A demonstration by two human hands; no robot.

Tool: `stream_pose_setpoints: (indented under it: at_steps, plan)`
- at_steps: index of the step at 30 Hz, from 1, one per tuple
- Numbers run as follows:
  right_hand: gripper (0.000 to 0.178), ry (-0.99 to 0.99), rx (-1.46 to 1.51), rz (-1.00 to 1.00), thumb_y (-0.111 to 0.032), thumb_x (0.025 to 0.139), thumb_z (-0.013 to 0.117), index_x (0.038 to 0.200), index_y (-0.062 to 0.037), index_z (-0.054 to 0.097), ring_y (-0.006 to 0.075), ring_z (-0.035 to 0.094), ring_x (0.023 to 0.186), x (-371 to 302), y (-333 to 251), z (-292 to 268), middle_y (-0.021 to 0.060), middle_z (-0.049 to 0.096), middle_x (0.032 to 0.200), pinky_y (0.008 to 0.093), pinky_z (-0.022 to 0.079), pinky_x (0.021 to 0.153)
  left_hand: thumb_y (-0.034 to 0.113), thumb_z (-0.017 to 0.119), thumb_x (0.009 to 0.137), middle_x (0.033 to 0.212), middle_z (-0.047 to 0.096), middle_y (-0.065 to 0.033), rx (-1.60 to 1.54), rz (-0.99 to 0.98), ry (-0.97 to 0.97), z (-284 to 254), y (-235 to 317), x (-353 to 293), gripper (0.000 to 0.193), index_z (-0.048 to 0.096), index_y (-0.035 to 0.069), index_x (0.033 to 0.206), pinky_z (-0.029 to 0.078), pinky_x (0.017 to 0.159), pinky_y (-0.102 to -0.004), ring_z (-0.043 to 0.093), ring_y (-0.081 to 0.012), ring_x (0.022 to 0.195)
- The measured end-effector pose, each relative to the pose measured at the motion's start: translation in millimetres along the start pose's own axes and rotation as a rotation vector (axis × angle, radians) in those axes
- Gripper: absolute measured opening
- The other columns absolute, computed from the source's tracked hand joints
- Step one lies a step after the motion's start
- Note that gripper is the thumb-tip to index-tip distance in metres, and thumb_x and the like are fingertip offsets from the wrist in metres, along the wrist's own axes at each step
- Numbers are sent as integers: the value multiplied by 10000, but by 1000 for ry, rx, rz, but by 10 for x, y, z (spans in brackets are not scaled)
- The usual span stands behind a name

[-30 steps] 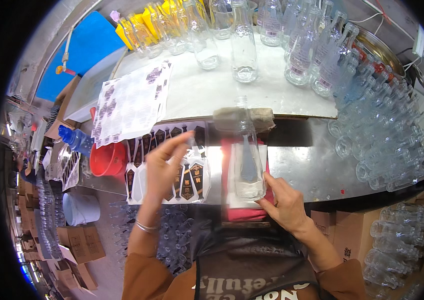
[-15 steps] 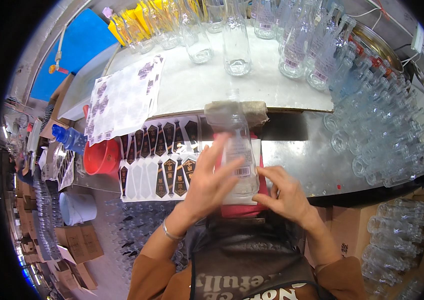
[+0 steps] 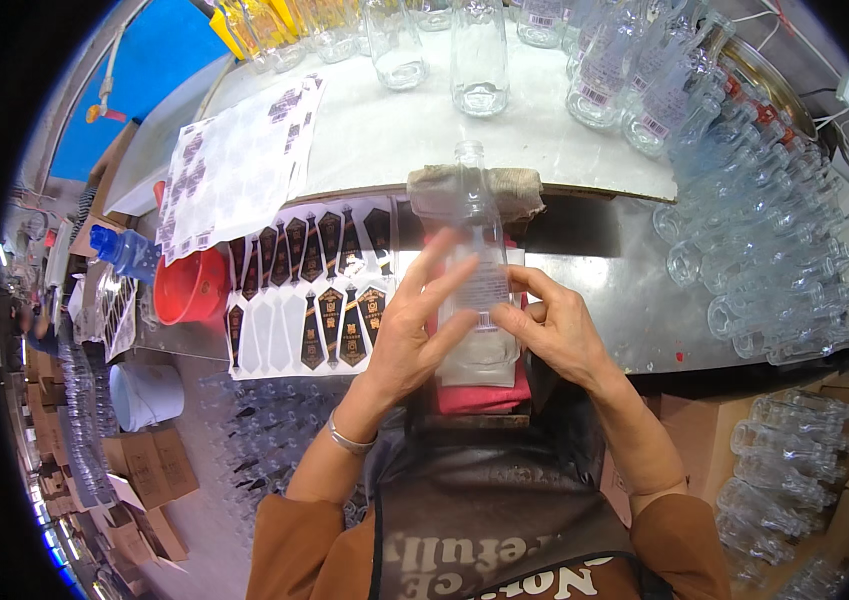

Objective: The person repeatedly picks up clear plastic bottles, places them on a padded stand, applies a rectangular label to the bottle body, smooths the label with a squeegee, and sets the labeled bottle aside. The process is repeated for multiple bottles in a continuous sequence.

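Note:
A clear glass bottle [image 3: 481, 232] lies in front of me, its neck pointing away across a rolled beige cloth [image 3: 519, 192]. On its upper side is a clear label [image 3: 484, 285] with small print. My left hand [image 3: 414, 335] is over the bottle's left side, fingers spread and slightly blurred, holding nothing. Thumb and bent fingers of my right hand [image 3: 562, 335] grip the bottle's right side near the label. Under the bottle are a white cloth [image 3: 479, 373] and a red pad [image 3: 484, 400]. Left of it lies a sheet of black tie-shaped stickers [image 3: 309, 335], several peeled off.
A printed label sheet [image 3: 234, 175] lies at the bench's back left. Clear bottles [image 3: 479, 85] stand along the back; many more [image 3: 744, 250] crowd the right. A red bucket [image 3: 189, 288], a blue bottle [image 3: 124, 252] and a white bucket [image 3: 146, 395] are on the left. Boxed bottles [image 3: 794, 440] sit lower right.
My right hand has shifted up along the bottle, from near its base to beside the label. My left hand stays spread over the left side. The whole view has tilted slightly.

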State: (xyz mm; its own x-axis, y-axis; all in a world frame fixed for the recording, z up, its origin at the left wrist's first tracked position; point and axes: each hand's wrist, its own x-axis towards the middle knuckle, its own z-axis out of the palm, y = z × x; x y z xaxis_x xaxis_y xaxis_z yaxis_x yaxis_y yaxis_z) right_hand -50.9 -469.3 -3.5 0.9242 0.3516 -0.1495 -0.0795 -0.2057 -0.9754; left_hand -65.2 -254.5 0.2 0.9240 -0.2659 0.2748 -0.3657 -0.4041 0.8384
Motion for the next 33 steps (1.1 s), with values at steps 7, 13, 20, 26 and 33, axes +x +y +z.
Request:
stream_pose_setpoints:
  at_steps: [7,13,20,26,33]
  plan:
    - [521,-24,40,13,-184,953,701,1385,49,526,46,589,666,-8,7,-6,79,647,1134,225,487,593,105,734,886,1579,380,-242,15,34,-16,-31,-19,15,563,591,119,1430,412,1124,-440,434,-378,1433]
    - [510,-63,177,47,-197,980,683,1384,64,514,52,578,645,24,25,-42,72,638,1109,225,493,585,96,732,889,1572,386,-245,-24,37,20,8,-15,-2,553,594,113,1425,429,1109,-434,468,-374,1406]
    - [501,-36,108,34,-209,980,688,1365,71,528,53,576,639,30,-13,-25,81,640,1099,228,488,581,102,738,887,1563,395,-238,2,30,22,18,-3,10,550,597,103,1419,433,1110,-438,485,-370,1390]
    - [452,-44,128,2,-218,997,658,1338,58,551,68,595,629,39,53,-36,97,658,1075,231,486,559,114,739,889,1567,395,-236,11,29,27,24,-14,5,552,593,104,1421,431,1111,-441,464,-377,1408]
    - [261,448,818,173,-297,1067,512,1071,-56,614,107,605,694,85,679,-520,51,628,850,259,512,625,159,744,902,1574,404,-199,21,16,19,45,34,18,537,599,91,1414,413,1137,-455,462,-360,1411]
